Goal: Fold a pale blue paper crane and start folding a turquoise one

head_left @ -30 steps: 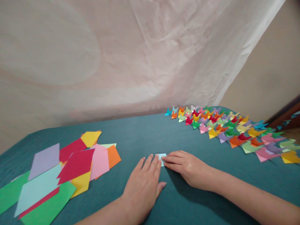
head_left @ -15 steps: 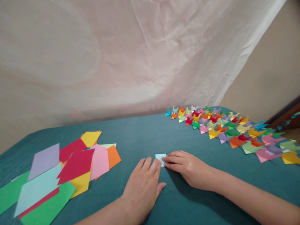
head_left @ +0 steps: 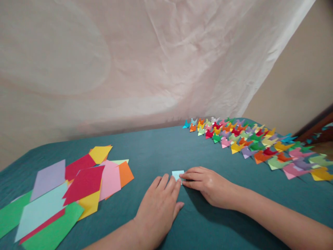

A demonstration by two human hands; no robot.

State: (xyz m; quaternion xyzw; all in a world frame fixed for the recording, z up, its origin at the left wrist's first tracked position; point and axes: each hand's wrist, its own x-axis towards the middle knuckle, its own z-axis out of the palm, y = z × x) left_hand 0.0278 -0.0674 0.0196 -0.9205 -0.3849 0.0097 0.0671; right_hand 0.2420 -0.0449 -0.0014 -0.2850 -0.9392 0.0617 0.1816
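A small pale blue piece of paper [head_left: 177, 174] lies on the green tabletop, partly covered by fingertips. My left hand [head_left: 160, 205] rests palm down with its fingers stretched out and the thumb apart. Its index fingertip touches the paper's lower edge. From the other side, my right hand [head_left: 208, 184] reaches in, its fingers pressed together and closed on the paper's right edge. Whether the thumb sits under the paper is hidden.
Loose coloured paper sheets [head_left: 85, 184] overlap in a pile at the left. Several rows of small folded paper birds [head_left: 244, 142] stand along the right and back right. Behind the table [head_left: 145, 149] hangs a pale cloth [head_left: 130, 69].
My left index fingertip has shifted very slightly to the right along the paper. Otherwise the hands, paper and birds look the same, apart from a slight camera shift.
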